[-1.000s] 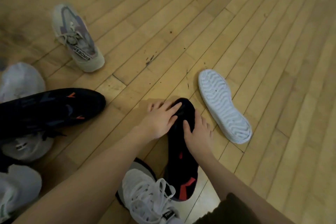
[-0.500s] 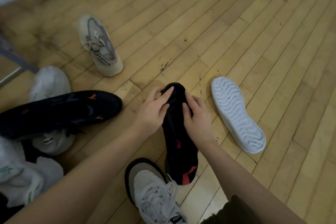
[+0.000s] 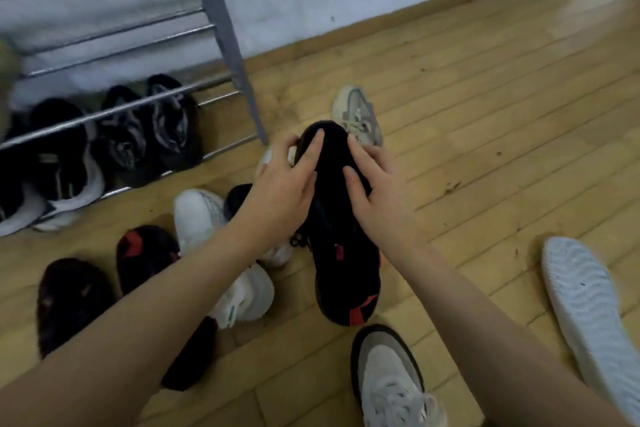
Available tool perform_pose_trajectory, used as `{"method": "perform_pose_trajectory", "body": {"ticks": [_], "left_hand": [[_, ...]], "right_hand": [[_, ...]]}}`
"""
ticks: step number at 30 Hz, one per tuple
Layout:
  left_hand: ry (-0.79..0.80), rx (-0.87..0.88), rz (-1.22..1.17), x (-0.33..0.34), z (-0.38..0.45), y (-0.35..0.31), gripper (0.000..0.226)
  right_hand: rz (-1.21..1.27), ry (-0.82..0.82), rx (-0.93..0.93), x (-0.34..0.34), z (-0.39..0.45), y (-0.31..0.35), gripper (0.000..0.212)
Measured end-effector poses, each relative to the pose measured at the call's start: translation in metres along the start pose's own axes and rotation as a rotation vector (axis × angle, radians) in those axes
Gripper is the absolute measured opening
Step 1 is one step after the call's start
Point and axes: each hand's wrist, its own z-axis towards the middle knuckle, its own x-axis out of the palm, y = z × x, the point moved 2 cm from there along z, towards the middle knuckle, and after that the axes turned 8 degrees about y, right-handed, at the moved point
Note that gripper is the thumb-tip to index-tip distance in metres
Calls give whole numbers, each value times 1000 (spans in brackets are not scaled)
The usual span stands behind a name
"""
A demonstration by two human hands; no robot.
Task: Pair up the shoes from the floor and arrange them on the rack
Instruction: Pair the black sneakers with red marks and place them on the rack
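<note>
Both hands, left (image 3: 277,191) and right (image 3: 377,191), grip black shoe (image 3: 343,253); forearms hide floor shoes.

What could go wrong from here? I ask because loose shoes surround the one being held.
1. Both hands, left hand and right hand, grip only the front half of the black shoe; its heel hangs free and might slip.
2. The rack's bottom shelf already holds dark shoes, so its mate could be confused with them.
3. The white shoe lies sole-up, easily overlooked.
</note>
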Motion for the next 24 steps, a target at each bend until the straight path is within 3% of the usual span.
{"method": "perform_pose_trajectory", "body": {"ticks": [5,9,14,19,24], "left_hand": [[-18,-153,28,-38,-63,44,54],[-27,-311,-83,-60,-109,71,56],[-23,-403,-202,-61,-151,112,60],[-72,-445,-327,-55,-157,141,62],[-112,-501,-515,-46,-130,169,57]], "right_hand": [[77,88,-102,56,3,54,43],[134,123,-187,93,5,89,42],[133,282,-231,134,8,114,42],[63,398,-202,157,25,120,42],[40,408,-174,178,58,108,42]]}}
